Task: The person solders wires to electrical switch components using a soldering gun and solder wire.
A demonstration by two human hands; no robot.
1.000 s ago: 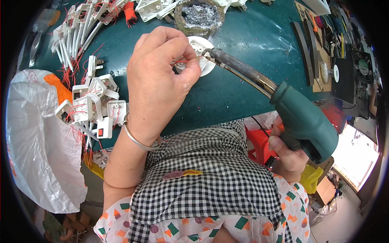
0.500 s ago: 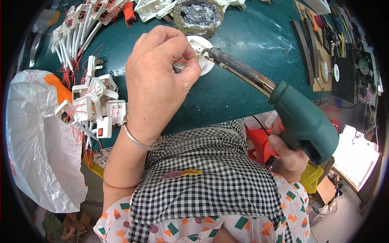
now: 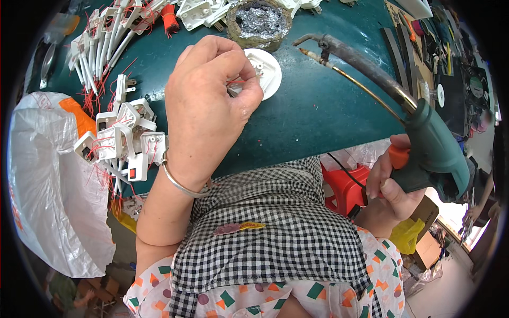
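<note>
My left hand [image 3: 207, 98] is closed in a pinch over a round white plastic part [image 3: 272, 82] on the table. A thin red wire [image 3: 236, 81] shows at its fingertips; the fingers hide much of the part's left side. My right hand [image 3: 395, 199] is closed around the handle of a green soldering gun [image 3: 437, 140] with an orange trigger. The gun's dark, bent tip, with a brass-coloured feed tube under it, hangs up and right of the white part, apart from it.
White plug housings with red wires [image 3: 114, 140] lie beside my left forearm, with more wired pieces [image 3: 108, 40] at the far left. A round pot of silvery solder [image 3: 260, 24] stands behind the white part. A plastic bag [image 3: 58, 196] hangs at the left edge; a red stool [image 3: 344, 188] stands below the table.
The soldering gun has moved right and its tip has lifted off the white part. My right hand has shifted right and slightly up with it. My left hand has hardly moved.
</note>
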